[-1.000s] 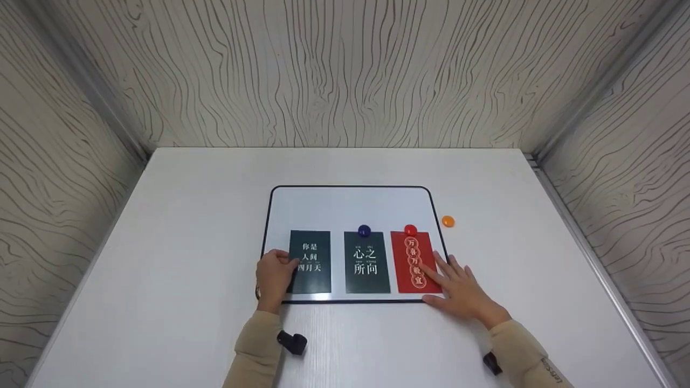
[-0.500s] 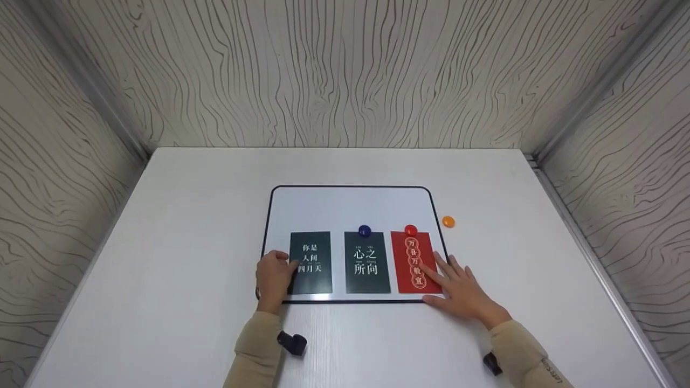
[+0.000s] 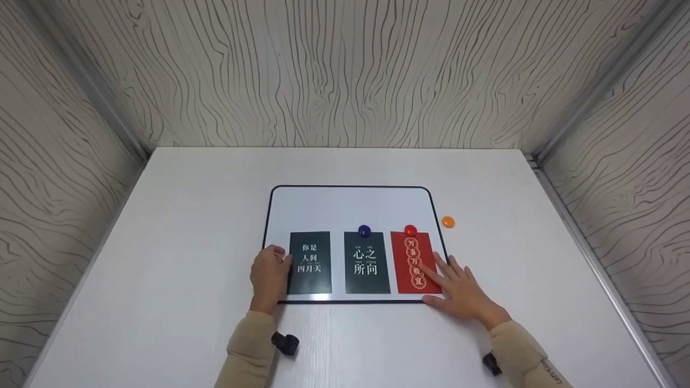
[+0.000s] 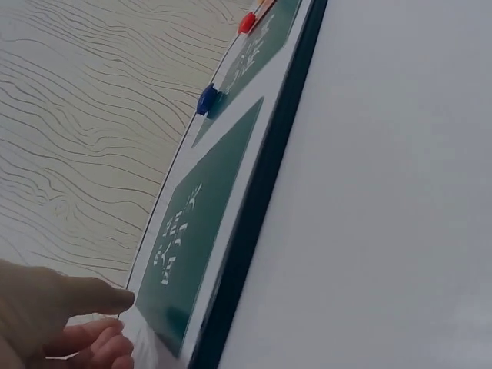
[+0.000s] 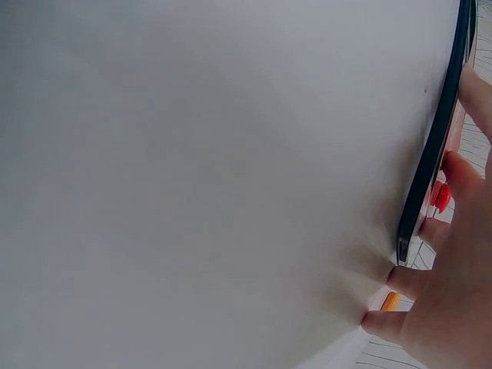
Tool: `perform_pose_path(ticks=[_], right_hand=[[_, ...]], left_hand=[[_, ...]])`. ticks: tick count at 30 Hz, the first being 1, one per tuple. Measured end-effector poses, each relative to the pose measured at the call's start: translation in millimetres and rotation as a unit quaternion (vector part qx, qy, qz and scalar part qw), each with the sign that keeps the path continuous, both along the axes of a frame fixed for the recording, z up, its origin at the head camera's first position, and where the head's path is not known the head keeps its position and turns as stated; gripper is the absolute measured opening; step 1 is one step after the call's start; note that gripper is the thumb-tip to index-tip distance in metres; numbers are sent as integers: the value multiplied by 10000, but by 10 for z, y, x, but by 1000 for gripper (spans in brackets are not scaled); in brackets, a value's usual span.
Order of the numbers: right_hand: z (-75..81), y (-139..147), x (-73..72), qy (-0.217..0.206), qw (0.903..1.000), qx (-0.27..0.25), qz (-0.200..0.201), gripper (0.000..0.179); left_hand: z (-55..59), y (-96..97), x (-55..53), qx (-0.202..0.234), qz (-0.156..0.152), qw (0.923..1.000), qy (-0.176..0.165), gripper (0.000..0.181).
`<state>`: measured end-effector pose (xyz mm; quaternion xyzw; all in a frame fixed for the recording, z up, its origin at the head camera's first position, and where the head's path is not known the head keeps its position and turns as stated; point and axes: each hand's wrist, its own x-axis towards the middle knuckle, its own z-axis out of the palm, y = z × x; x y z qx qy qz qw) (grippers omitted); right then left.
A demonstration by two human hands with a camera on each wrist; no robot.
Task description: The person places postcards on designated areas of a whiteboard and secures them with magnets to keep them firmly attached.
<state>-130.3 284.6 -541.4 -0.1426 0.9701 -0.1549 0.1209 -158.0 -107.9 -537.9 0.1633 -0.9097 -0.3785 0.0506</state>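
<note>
A whiteboard (image 3: pixel 350 207) with a black rim lies on the table and bears three cards in a row. The left one is a dark green card (image 3: pixel 310 283) with white characters and no magnet on it. Beside its left edge is my left hand (image 3: pixel 269 272), thumb straight and fingers loosely bent, holding nothing; the left wrist view puts the thumb tip (image 4: pixel 123 300) close to the card's corner. My right hand (image 3: pixel 461 293) rests with spread fingers across the board's right edge, one fingertip on the red card (image 3: pixel 404 256). A blue magnet (image 3: pixel 364 230) sits atop the middle green card (image 3: pixel 366 283).
A red magnet (image 3: pixel 411 230) sits at the top edge of the red card. An orange magnet (image 3: pixel 448 221) lies on the white table (image 3: pixel 188 226) just right of the board. Wood-patterned panels (image 3: pixel 334 75) stand behind and at both sides.
My left hand has let go of the left green card's edge and shifted slightly left. That card moved slightly toward me earlier. My right hand has stayed in place.
</note>
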Motion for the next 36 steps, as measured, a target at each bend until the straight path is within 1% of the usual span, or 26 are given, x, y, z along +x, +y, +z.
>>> perform_pose_path(ticks=[2, 4, 6, 9, 13, 16, 18, 21, 23, 24, 27, 30, 33, 36], right_hand=[[8, -1, 1, 23, 10000, -1, 13, 74], [11, 2, 1, 41, 10000, 12, 36, 74], [9, 3, 2, 50, 10000, 9, 40, 73], [12, 1, 6, 31, 10000, -9, 8, 73], [26, -17, -1, 45, 10000, -31, -15, 73], [47, -35, -19, 74, 10000, -38, -46, 73], [58, -40, -34, 81, 9999, -24, -68, 74], [82, -49, -49, 51, 9999, -13, -122, 76], [88, -51, -55, 30, 9999, 1, -137, 77], [94, -53, -56, 22, 9999, -6, -147, 77], [100, -54, -53, -3, 9999, -26, -166, 78], [108, -53, -50, -11, 9999, -39, -167, 78], [117, -44, -57, -12, 9999, -13, -146, 78], [132, -28, -76, 4, 9998, -5, -195, 78]], left_hand=[[4, -10, 6, -496, -135, 9986, 159, 16], [4, -18, 16, -938, -295, 9945, 361, 15], [-7, -23, 29, -1253, -471, 9893, 573, 15], [-43, -43, 46, -1614, -820, 9795, 889, 14], [-101, -81, 78, -1988, -1397, 9604, 1365, 16], [-132, -110, 100, -2195, -1861, 9442, 1602, 20], [-144, -124, 112, -2347, -2177, 9325, 1672, 24], [-150, -140, 128, -2531, -2625, 9172, 1608, 31], [-140, -147, 148, -2571, -2905, 9095, 1495, 36], [-135, -151, 158, -2556, -3038, 9071, 1398, 38], [-112, -158, 187, -2470, -3350, 9029, 1074, 44], [-97, -161, 207, -2380, -3575, 8997, 780, 48], [-94, -163, 222, -2334, -3702, 8975, 537, 50], [-96, -160, 232, -2269, -3756, 8979, 351, 51]])
